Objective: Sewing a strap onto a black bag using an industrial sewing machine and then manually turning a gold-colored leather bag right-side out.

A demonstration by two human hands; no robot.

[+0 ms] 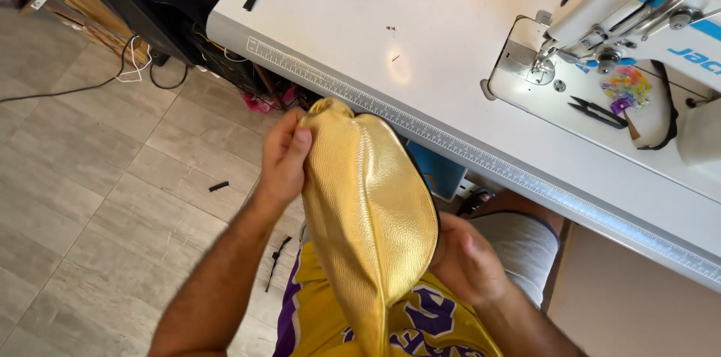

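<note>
We see bright, even daylight. The white counter (451, 49) glares, nearly washed out around the sewing machine (646, 4). The gold leather piece (368, 207) shines softly. Shadows lie dim beneath the counter. Focus stays sharp, though straight lines bend slightly near the edges.

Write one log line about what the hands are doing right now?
left hand: grips gold leather piece top | right hand: holds its lower edge | beside: white sewing table

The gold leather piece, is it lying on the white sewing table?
No, the gold leather piece is held by the left hand and the right hand in front of the sewing table.
</note>
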